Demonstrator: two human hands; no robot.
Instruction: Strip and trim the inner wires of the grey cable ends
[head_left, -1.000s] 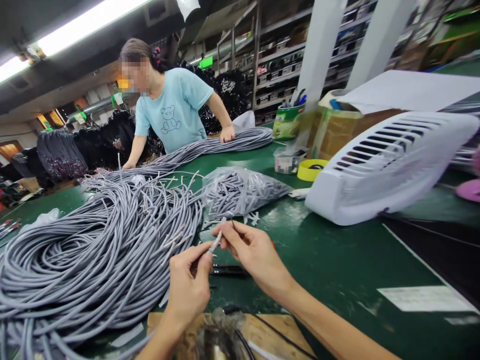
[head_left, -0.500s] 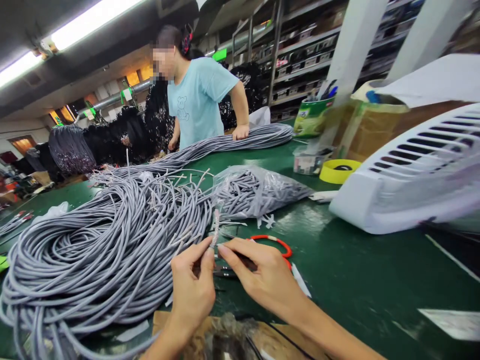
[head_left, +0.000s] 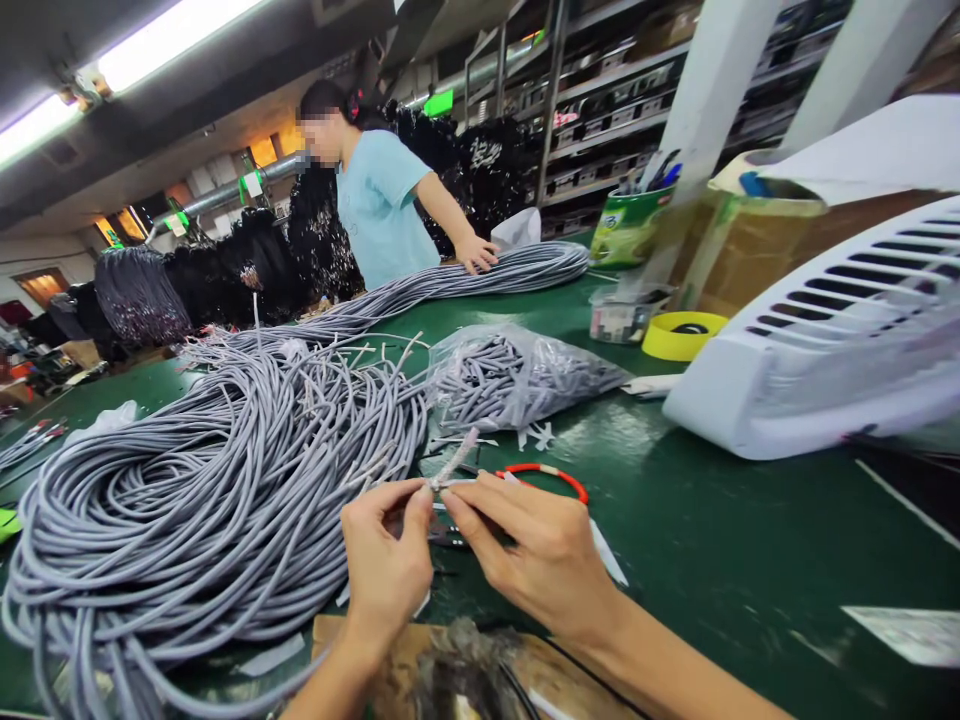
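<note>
My left hand (head_left: 388, 550) pinches the base of a frayed, braided cable end (head_left: 456, 458) between thumb and forefinger. From the other side, my right hand (head_left: 529, 545) pinches at the same spot, its fingertips almost touching the left ones. The pale braid sticks up and leans right above the fingertips. Under and behind my right hand lies a tool with orange-red handles (head_left: 551, 472), partly hidden. A big coil of grey cables (head_left: 187, 500) spreads out beside my left hand.
Behind my hands lies a clear bag of short grey pieces (head_left: 517, 375). A white slatted appliance (head_left: 840, 350), yellow tape (head_left: 679, 336) and a green tin (head_left: 628, 228) stand right. Across the table, a person in light blue (head_left: 382, 200) touches a long cable bundle (head_left: 510, 272).
The braided end has tipped from nearly upright to leaning right. My hands have stayed close together. Across the table, the person has leaned lower, and their hand on the bundle has spread its fingers.
</note>
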